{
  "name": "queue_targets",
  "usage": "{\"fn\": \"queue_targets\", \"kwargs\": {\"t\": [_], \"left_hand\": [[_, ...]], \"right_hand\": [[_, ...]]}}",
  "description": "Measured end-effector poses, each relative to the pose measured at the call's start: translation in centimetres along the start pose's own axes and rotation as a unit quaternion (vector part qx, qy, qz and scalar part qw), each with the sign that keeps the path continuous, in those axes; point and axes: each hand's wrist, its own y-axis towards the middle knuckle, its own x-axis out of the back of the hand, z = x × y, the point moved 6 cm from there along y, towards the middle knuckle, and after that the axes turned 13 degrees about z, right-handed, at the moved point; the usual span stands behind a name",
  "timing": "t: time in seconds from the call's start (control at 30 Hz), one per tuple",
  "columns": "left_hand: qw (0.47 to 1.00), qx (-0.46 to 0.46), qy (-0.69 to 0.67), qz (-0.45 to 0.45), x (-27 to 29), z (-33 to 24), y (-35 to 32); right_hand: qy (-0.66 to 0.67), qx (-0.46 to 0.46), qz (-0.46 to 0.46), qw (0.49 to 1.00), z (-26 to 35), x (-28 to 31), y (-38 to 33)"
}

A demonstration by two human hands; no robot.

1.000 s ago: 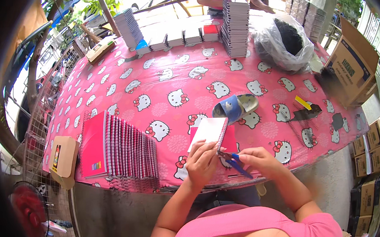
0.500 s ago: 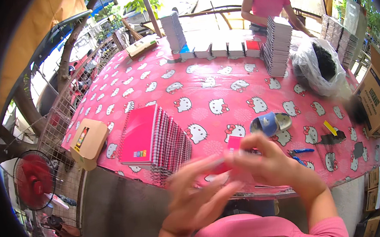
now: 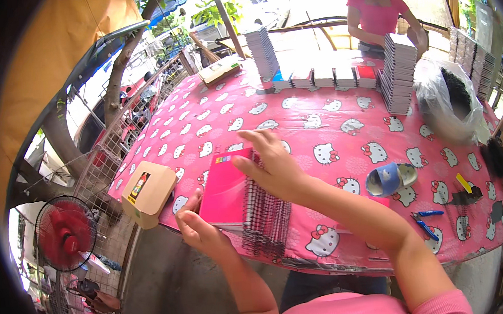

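Note:
A stack of pink spiral notebooks (image 3: 226,188) stands at the table's near edge, left of the middle, its black wire bindings facing right. My left hand (image 3: 201,226) is against the stack's left front side, fingers apart and thumb raised. Over the far right corner of the top notebook, by the bindings, is my right hand (image 3: 272,166), its fingers stretched out. I cannot tell whether it touches the cover. Neither hand is wrapped around anything. My right forearm crosses the table and partly covers a flat pink piece beneath it.
Right of my forearm lie a blue sandal (image 3: 390,179) and blue-handled pliers (image 3: 426,222). A brown cardboard box (image 3: 149,190) sits left of the stack. Farther back stand tall notebook stacks (image 3: 398,74) and a plastic bag (image 3: 446,99) of black coils. A person (image 3: 379,17) is across the table.
Both hands were together, blurred, in front of the stack's right side. They have moved left and apart to the notebook stack. The whole view has shifted, so things sit farther right.

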Motion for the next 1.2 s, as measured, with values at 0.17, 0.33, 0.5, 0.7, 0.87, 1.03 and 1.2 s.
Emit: {"fn": "queue_targets", "kwargs": {"t": [0.17,0.33,0.5,0.7,0.87,1.03,1.2], "left_hand": [[0.970,-0.192,-0.003,-0.148,3.1,-7.3,-2.9],[0.893,-0.422,-0.150,0.046,-1.1,-13.5,-7.4],[0.929,-0.328,-0.141,0.097,-2.5,-11.6,-8.0],[0.926,-0.333,-0.132,0.123,-2.5,-12.3,-8.4],[0.922,-0.332,-0.143,0.138,-2.4,-12.0,-8.9],[0.925,-0.322,-0.151,0.135,-2.4,-11.6,-9.4],[0.924,-0.322,-0.152,0.141,-2.7,-11.7,-9.5]], "right_hand": [[-0.013,0.084,-0.026,0.996,9.7,7.7,-6.5],[0.104,0.027,0.069,0.992,13.0,9.0,-7.4],[0.126,0.015,0.081,0.989,13.8,10.0,-7.3],[0.157,0.020,0.087,0.984,15.6,10.7,-6.4],[0.178,0.028,0.088,0.980,16.5,11.7,-6.6],[0.184,0.019,0.097,0.978,16.5,11.6,-6.8],[0.193,0.015,0.100,0.976,16.7,11.9,-7.0]]}}
